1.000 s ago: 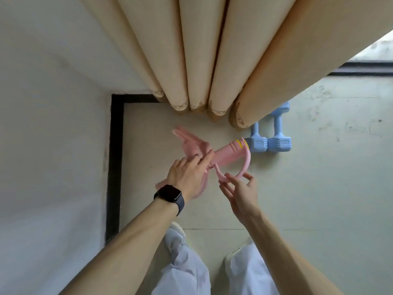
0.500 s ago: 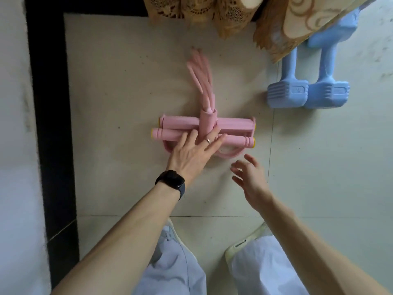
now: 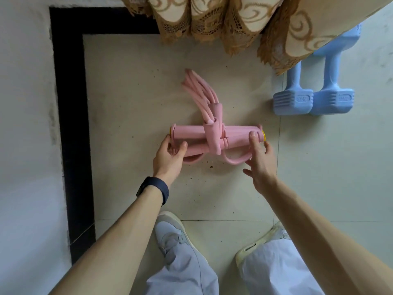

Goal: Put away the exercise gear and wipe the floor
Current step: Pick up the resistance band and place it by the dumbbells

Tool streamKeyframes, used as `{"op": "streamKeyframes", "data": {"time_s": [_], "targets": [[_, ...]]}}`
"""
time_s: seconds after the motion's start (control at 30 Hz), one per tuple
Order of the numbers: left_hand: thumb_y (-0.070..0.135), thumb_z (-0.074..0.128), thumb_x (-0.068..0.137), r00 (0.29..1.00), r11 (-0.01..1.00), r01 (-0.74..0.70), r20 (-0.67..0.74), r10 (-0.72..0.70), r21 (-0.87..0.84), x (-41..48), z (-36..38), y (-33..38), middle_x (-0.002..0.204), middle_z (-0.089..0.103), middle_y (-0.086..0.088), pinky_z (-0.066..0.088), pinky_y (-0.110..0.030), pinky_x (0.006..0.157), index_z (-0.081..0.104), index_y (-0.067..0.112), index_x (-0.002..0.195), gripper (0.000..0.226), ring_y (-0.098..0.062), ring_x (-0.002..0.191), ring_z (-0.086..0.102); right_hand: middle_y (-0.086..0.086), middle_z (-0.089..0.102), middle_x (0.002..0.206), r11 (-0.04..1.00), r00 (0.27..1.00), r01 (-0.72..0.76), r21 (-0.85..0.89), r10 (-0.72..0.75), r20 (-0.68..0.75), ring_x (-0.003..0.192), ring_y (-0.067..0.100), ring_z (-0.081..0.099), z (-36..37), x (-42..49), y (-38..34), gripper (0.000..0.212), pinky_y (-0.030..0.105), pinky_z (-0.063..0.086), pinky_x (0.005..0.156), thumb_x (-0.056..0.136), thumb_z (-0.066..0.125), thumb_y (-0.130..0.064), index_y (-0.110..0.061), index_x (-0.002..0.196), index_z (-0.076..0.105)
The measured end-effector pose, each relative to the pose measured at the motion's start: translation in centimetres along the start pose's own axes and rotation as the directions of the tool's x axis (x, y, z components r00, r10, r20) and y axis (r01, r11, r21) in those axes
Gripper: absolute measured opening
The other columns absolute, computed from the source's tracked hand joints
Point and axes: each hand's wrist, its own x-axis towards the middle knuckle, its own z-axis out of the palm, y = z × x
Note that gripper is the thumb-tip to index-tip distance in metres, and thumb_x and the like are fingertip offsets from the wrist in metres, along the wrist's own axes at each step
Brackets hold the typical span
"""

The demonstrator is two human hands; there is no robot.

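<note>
A pink pedal resistance puller (image 3: 191, 134) lies on the beige floor tile, its two foam bars side by side and its bundle of pink tubes fanning up toward the curtain. My left hand (image 3: 169, 157) curls around the left end of the nearer bar and foot loop. My right hand (image 3: 260, 161) touches the right end, thumb on the foam, fingers spread around the loop. Two light blue dumbbells (image 3: 312, 99) stand together to the right, partly under the curtain.
A patterned beige curtain (image 3: 234, 20) hangs over the back of the tile. A white wall (image 3: 25, 124) with a black skirting strip (image 3: 72, 103) closes the left side. My two shoes (image 3: 172, 233) stand just behind. Crumbs of dirt dot the floor near the puller.
The puller went from held up in the air to lying flat on the floor. My left hand moved from the middle to the left end; my right hand reached the right end.
</note>
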Motion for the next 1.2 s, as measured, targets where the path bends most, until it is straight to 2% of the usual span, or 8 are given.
{"op": "streamKeyframes", "data": {"time_s": [0.2,0.37,0.47,0.6,0.73,0.87,1.1,1.2], "targets": [[0.028,0.077,0.084,0.995,0.991,0.071,-0.058,-0.078,-0.115,0.1,0.3,-1.1,0.142,0.052,-0.002,0.038,-0.030,0.105,0.034,0.024,0.151,0.079,-0.020,0.129,0.052,0.010,0.063,0.106,0.998,0.997,0.048,0.028,-0.046,-0.054,0.088,0.022,0.061,0.4,1.5,0.6,0.026,0.049,0.056,0.083,0.089,0.050,-0.042,-0.020,0.103,0.054],[0.024,0.068,0.092,0.990,0.998,-0.054,-0.129,0.058,0.036,-0.7,1.0,-1.1,0.111,0.059,0.010,0.041,-0.020,0.088,0.043,0.025,0.146,0.059,-0.012,0.104,0.062,-0.007,0.061,0.090,0.989,0.988,0.145,-0.024,-0.146,-0.043,0.085,0.010,0.056,-0.4,1.8,3.3,0.042,0.040,0.049,0.089,0.083,0.054,-0.059,-0.019,0.093,0.056],[0.028,0.068,0.091,0.993,1.000,-0.024,-0.113,0.025,0.011,-0.4,0.9,-0.5,0.117,0.059,0.008,0.037,-0.021,0.086,0.047,0.025,0.142,0.056,-0.012,0.101,0.054,-0.009,0.066,0.114,0.988,0.992,0.124,0.097,-0.123,-0.012,0.107,0.013,0.063,-0.6,1.6,3.2,0.057,0.038,0.046,0.098,0.084,0.067,-0.056,-0.031,0.133,0.054],[0.028,0.068,0.092,0.996,0.996,-0.042,-0.081,0.048,0.078,0.3,0.1,-0.4,0.119,0.055,0.010,0.035,-0.019,0.085,0.048,0.024,0.141,0.053,-0.010,0.099,0.050,-0.003,0.066,0.122,0.983,0.984,0.134,0.129,-0.147,0.097,0.116,0.024,0.063,-0.6,1.1,2.8,0.037,0.046,0.051,0.088,0.096,0.064,-0.038,-0.036,0.131,0.054],[0.030,0.073,0.088,0.997,0.997,-0.037,-0.072,0.041,0.065,0.5,-0.8,0.3,0.129,0.058,0.006,0.040,-0.028,0.095,0.052,0.029,0.138,0.055,-0.016,0.111,0.052,-0.006,0.069,0.105,0.972,0.972,0.213,0.096,-0.221,0.083,0.087,0.016,0.061,-0.7,1.0,2.5,0.030,0.040,0.051,0.077,0.095,0.064,-0.038,-0.036,0.124,0.059],[0.036,0.076,0.082,0.998,0.999,-0.042,-0.036,0.043,0.030,0.9,-1.7,2.8,0.131,0.060,0.006,0.046,-0.043,0.105,0.052,0.033,0.138,0.060,-0.021,0.118,0.057,-0.010,0.066,0.098,0.957,0.960,0.263,0.121,-0.272,0.071,0.088,0.009,0.060,-0.2,1.4,-0.7,0.021,0.036,0.050,0.086,0.093,0.067,-0.037,-0.037,0.114,0.063],[0.041,0.077,0.070,0.989,0.988,-0.144,0.019,0.144,0.049,6.2,-1.5,9.8,0.113,0.068,0.010,0.052,-0.045,0.098,0.063,0.042,0.107,0.039,-0.020,0.106,0.065,-0.010,0.070,0.106,0.937,0.937,0.334,-0.105,-0.342,-0.065,0.098,0.015,0.065,1.9,5.0,-8.3,0.047,0.035,0.053,0.093,0.080,0.066,-0.061,-0.031,0.115,0.064],[0.034,0.073,0.087,0.978,0.970,-0.210,0.035,0.208,0.123,7.9,-0.2,11.0,0.116,0.060,0.013,0.047,-0.032,0.099,0.056,0.031,0.130,0.047,-0.014,0.105,0.058,-0.004,0.066,0.112,0.918,0.939,0.323,-0.231,-0.342,-0.046,0.099,0.017,0.061,2.0,7.0,-9.9,0.043,0.031,0.050,0.087,0.091,0.059,-0.056,-0.026,0.122,0.056]]}}
